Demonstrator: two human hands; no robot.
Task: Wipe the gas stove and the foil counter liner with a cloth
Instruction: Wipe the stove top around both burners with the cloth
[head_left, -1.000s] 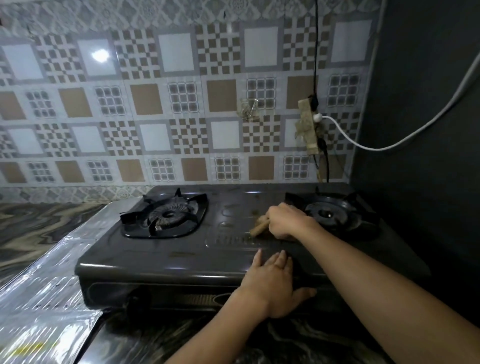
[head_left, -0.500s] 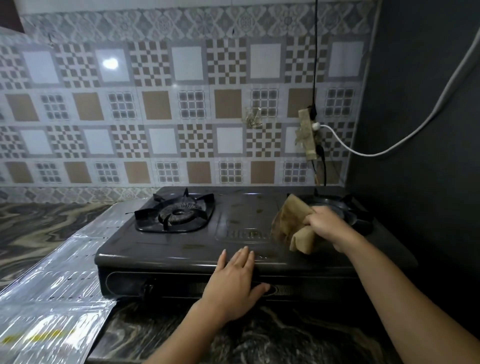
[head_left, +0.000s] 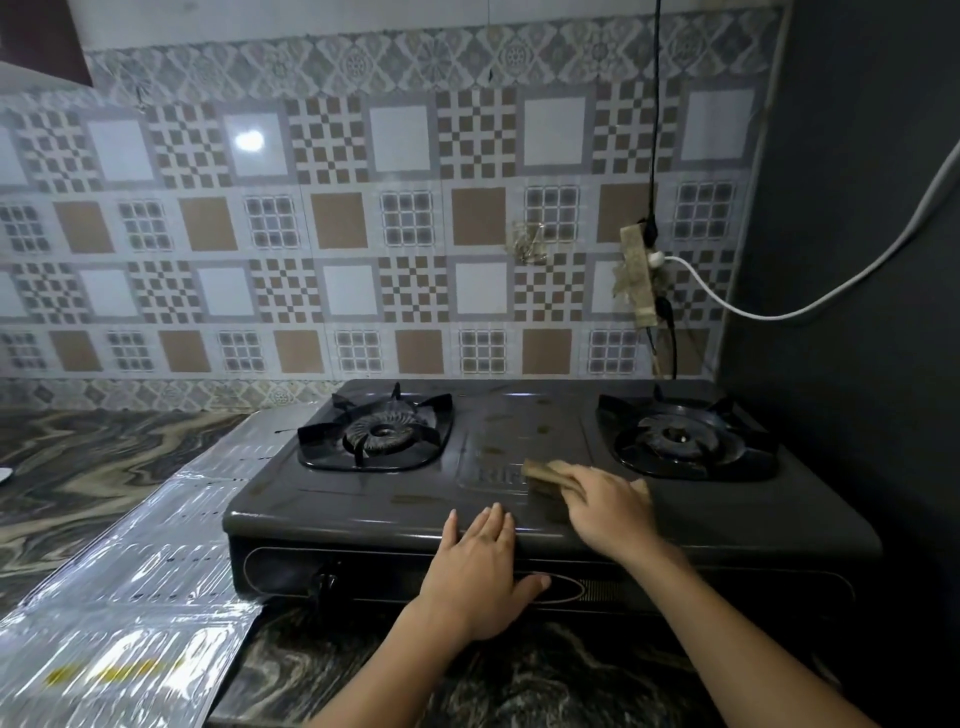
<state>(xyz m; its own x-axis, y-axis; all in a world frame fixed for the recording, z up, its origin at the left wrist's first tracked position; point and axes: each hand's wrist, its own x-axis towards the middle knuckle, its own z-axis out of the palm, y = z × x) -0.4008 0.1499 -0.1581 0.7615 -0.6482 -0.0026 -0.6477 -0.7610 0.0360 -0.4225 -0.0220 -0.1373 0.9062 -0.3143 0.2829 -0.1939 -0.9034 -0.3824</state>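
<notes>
The stove (head_left: 395, 512) fills the counter's right side against the tiled wall, and the foil (head_left: 130, 597) runs off to its left, slipping under the stove's left edge. The left hand (head_left: 480, 566) lies open and flat over the front lip, bracing the stove. The right hand (head_left: 605, 506) presses the cloth (head_left: 543, 470) flat on the middle panel between the two burners, fingers spread over it rather than curled. To do this well, keep the brace firm, bear down with the palm and work over the brown spots on the panel before moving to the foil. Half a second ago the cloth was bunched and lifted nearer the right burner (head_left: 680, 441); now it is down flat and further left
</notes>
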